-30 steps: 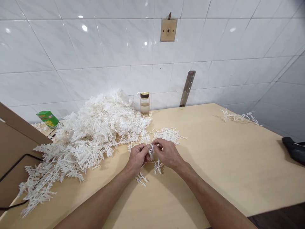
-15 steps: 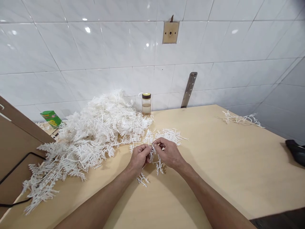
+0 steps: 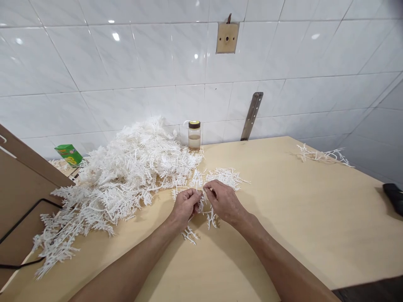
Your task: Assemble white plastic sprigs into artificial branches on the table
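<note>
No readable text anywhere; green carton (image 3: 68, 154) at the back left has yellow print, too small & blurred to make out

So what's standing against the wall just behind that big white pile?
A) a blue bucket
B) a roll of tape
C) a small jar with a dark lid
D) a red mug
C: a small jar with a dark lid stands upright on the table by the tiled wall, at the pile's right edge.
</note>
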A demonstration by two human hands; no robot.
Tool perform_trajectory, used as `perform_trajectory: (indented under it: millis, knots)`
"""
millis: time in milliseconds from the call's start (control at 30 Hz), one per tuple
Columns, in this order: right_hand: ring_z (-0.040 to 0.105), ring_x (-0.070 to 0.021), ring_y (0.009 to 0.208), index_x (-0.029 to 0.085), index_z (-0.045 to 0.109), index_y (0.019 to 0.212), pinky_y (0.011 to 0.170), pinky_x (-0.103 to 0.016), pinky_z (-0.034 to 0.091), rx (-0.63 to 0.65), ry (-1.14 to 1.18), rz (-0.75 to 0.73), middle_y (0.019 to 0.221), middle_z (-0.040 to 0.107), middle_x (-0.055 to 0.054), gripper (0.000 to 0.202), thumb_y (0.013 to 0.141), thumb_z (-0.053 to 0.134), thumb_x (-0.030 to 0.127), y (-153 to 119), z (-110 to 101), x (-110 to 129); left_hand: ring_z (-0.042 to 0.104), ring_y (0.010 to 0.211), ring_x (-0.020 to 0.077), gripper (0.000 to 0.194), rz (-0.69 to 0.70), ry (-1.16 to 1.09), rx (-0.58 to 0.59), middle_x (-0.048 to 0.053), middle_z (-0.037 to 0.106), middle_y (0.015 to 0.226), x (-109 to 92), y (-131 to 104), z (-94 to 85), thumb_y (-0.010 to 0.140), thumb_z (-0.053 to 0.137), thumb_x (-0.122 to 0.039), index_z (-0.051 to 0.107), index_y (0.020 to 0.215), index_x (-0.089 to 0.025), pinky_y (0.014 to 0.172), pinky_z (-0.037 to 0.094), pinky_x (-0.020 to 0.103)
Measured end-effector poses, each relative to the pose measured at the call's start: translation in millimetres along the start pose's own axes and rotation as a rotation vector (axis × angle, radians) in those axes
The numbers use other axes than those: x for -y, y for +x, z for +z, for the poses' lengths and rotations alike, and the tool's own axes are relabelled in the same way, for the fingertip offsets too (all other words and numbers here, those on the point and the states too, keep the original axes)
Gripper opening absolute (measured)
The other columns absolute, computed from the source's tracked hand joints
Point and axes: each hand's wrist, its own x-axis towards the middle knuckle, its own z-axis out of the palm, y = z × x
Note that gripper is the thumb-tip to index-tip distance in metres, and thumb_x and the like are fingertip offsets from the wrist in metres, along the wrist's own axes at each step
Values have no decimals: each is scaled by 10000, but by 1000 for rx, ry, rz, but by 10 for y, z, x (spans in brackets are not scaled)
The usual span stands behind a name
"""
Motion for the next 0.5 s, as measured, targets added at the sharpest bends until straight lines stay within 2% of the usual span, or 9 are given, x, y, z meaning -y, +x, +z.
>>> perform_trajectory:
  millis: [167,267,400,500]
  knots:
    - [549,-176,696,194,542,823,649,-287,383,-57,-155,76,803,617,-59,150,897,413,175,25,55,-72,319,394,47,450,25,41,22,-63,422,451,9,-17,9,665,758,-527,487,610,-172,409,195,200]
    - [521,-182,641,200,513,766,621,-298,366,-175,-222,240,736,592,-56,145,850,405,153,58,-27,-204,301,394,38,459,52,56,29,-71,409,448,19,-17,12,656,762,-530,483,604,-170,414,195,192]
    - [546,-178,621,214,533,767,646,-304,389,-237,-107,382,722,629,-29,116,850,460,248,90,-191,-344,248,352,31,429,4,31,-7,-82,409,415,1,-22,21,660,753,-524,499,642,-179,392,147,196]
    - [575,-182,621,212,560,790,665,-319,414,-264,-37,446,745,662,-29,137,844,502,323,98,-232,-382,235,340,31,425,11,13,-32,-81,408,398,-8,-29,29,657,752,-519,494,633,-182,382,123,197]
